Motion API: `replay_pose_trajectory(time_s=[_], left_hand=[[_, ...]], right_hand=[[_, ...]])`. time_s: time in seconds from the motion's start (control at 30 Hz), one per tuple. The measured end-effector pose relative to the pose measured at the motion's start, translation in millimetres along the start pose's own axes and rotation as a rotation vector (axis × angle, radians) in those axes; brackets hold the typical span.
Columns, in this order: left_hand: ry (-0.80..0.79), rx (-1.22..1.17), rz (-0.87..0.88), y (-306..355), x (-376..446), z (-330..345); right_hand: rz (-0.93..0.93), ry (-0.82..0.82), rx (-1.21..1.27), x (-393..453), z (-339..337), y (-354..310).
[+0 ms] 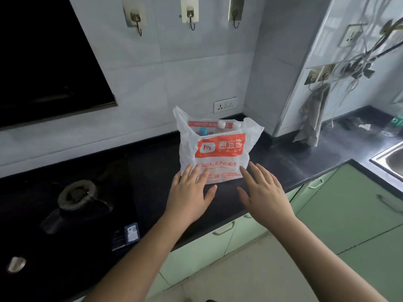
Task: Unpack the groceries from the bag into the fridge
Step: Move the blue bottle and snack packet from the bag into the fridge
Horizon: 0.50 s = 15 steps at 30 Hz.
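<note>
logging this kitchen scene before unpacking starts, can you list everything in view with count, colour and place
grocery bag: one, white plastic with orange print, upright on the counter, centre
bottles: at least three tops show in the bag's mouth, two white-capped, one blue-capped
counter: one, black, running left to right
gas burner: one, dark metal, on the hob at left
wall hooks: three, metal on pale pads, upper wall
socket: one, white, on the wall behind the bag
cloth: one, grey, hanging at right
sink: one, steel, far right edge
cabinet doors: several, pale green, below the counter
left hand: open, fingers on the bag's lower front
right hand: open, at the bag's lower right
</note>
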State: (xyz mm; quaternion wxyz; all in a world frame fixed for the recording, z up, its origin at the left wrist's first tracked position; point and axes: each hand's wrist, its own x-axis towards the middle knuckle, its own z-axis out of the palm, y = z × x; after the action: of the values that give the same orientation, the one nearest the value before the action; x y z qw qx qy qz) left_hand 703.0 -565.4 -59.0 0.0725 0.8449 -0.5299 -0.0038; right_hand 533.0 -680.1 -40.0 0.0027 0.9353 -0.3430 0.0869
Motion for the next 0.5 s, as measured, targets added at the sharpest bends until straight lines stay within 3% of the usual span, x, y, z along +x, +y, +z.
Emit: replay_pose_trajectory(time_s=[0.5], left_hand=[[0.047,-0.060,0.115,-37,108,-3]], right_hand=[[-0.014,-0.050,-0.002,106,28,9]])
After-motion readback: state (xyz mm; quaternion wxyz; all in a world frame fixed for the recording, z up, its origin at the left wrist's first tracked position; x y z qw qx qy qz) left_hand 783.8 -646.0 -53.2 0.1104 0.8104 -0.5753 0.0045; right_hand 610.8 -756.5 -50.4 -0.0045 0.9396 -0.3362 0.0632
